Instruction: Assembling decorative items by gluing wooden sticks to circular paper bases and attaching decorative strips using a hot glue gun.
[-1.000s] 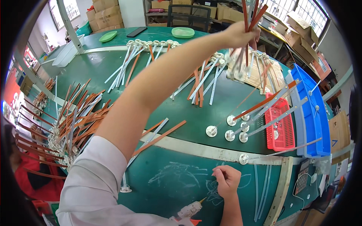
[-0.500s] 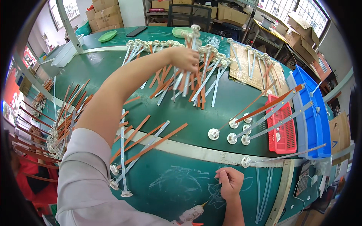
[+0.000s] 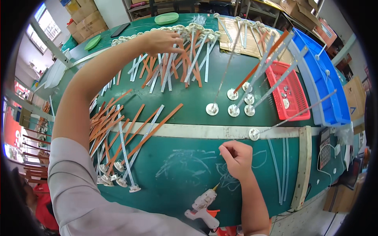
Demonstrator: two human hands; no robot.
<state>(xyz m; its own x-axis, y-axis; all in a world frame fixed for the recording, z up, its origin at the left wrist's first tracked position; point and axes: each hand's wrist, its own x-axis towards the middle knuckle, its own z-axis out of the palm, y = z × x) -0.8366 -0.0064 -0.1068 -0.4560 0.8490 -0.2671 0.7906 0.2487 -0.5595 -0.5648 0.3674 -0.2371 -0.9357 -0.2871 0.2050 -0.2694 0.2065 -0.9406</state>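
My left hand (image 3: 167,42) is stretched over the far row of strips, its fingers extended and holding nothing. Beneath it lie orange-brown strips (image 3: 193,65) and pale strips with holes (image 3: 199,59), their white round bases (image 3: 195,27) along the far side. My right hand (image 3: 238,159) rests near the middle front, fingers curled in and thumb on top, with nothing visible in it. Close by on the green table lies a white glue gun (image 3: 204,204) with an orange trigger and yellowish nozzle. Several clear sticks (image 3: 284,169) lie right of my right forearm.
More strips (image 3: 126,137) are heaped at the left front. Several strips stand on round bases (image 3: 234,110) beside a red basket (image 3: 289,94) and a blue bin (image 3: 330,102). A raised pale bar (image 3: 204,132) crosses the green table. Another person's red clothing (image 3: 45,208) shows at lower left.
My left hand has let go of the strips with round bases that it held upright over the far row. The view has shifted, bringing more of the glue gun into sight. My right hand stays curled.
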